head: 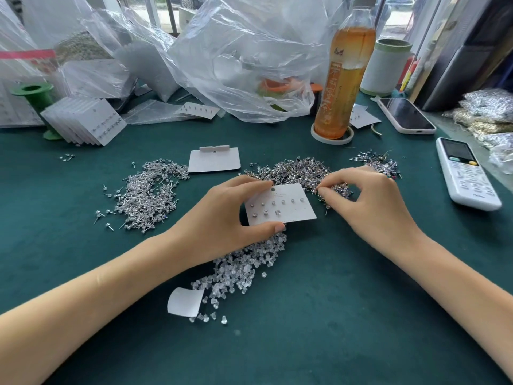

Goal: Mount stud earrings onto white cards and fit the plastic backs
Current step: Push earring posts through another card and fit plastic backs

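- Nearest the person, bare green cloth (277, 354) lay open, giving both forearms room to slide
- Just beyond, the clear plastic backs (241, 266) were heaped under the left hand (222, 218), beside a loose scrap of card (184, 301)
- That hand's thumb and fingers gripped the white card (288, 211) by its edges, raised above the cloth, with studs filling the top row and part of the second
- The right hand (369, 201) had thumb and forefinger pinched in the stud pile (305, 170); whether they held a stud, I could not tell
- Picking a single stud by its head would probably ease threading
- Farther right, the remote (466, 176) and, beyond it, the bottle (344, 79) crowded any reach
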Demonstrator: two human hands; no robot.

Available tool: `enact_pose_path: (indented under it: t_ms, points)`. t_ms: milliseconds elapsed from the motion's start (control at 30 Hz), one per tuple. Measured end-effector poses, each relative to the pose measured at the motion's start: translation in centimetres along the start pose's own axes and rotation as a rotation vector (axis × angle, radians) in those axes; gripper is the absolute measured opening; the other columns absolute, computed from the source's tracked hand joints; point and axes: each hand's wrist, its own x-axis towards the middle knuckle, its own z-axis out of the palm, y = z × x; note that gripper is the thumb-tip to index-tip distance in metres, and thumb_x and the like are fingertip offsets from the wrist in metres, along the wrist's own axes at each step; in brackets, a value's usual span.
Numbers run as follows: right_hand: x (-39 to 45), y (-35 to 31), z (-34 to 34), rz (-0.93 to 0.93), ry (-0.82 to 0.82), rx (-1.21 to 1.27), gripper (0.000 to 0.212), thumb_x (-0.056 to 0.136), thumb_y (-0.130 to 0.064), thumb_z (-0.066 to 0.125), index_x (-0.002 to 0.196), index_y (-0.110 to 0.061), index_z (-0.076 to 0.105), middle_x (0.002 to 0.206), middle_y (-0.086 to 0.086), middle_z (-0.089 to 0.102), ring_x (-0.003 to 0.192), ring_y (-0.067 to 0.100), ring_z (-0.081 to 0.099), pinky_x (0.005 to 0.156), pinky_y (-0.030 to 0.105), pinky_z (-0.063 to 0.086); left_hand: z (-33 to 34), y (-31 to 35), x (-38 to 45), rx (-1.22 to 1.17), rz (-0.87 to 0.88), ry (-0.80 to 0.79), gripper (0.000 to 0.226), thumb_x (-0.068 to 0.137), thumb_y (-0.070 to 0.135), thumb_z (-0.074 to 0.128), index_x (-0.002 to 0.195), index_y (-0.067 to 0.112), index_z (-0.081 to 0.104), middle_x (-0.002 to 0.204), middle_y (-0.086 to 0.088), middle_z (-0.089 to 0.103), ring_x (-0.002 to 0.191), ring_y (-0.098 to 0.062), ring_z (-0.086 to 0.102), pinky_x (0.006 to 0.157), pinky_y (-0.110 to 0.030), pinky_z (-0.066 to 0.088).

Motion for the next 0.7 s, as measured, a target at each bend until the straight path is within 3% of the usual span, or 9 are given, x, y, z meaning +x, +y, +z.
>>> enact_pose_path:
  t_ms: [133,233,433,700]
  points:
    - [0.1,-0.3,-0.4,0.049,0.055,0.133,0.007,0.086,-0.016,0.067,0.083,-0.021,0.069,0.086,-0.009,0.071,0.088,0.007,0.063,0.082,0.020,0.045,-0.1,-0.1,0.0,0.001,0.005,0.006,0.077,0.069,0.062,0.063,0.136,0.028,0.048,0.130,0.021,0.048,0.115,0.006,0.045,0.098,-0.015,0.035]
    - [0.0,-0.9,-0.6,0.059,0.058,0.234,0.010,0.087,-0.015,0.066,0.082,-0.024,0.065,0.077,-0.012,0.072,0.078,0.002,0.064,0.072,0.023,0.047,0.0,0.0,-0.1,-0.003,0.014,0.006,0.076,0.069,0.060,0.064,0.136,0.027,0.049,0.129,0.020,0.048,0.114,0.007,0.045,0.097,-0.012,0.034]
    - [-0.9,-2.3,-0.6,-0.060,-0.063,0.191,0.015,0.081,-0.012,0.073,0.085,-0.027,0.072,0.080,-0.015,0.068,0.078,0.002,0.059,0.073,0.009,0.043,0.1,0.1,-0.1,-0.022,0.035,0.010,0.074,0.070,0.056,0.066,0.135,0.023,0.050,0.125,0.019,0.051,0.111,0.006,0.048,0.096,-0.013,0.038]
    - [-1.2,-2.8,-0.5,-0.069,-0.133,0.238,0.006,0.079,-0.015,0.075,0.076,-0.018,0.070,0.071,-0.008,0.066,0.066,0.003,0.055,0.064,0.010,0.042,0.2,0.3,-0.2,-0.017,0.045,0.009,0.073,0.071,0.055,0.068,0.135,0.025,0.050,0.127,0.018,0.050,0.114,0.004,0.048,0.098,-0.016,0.039]
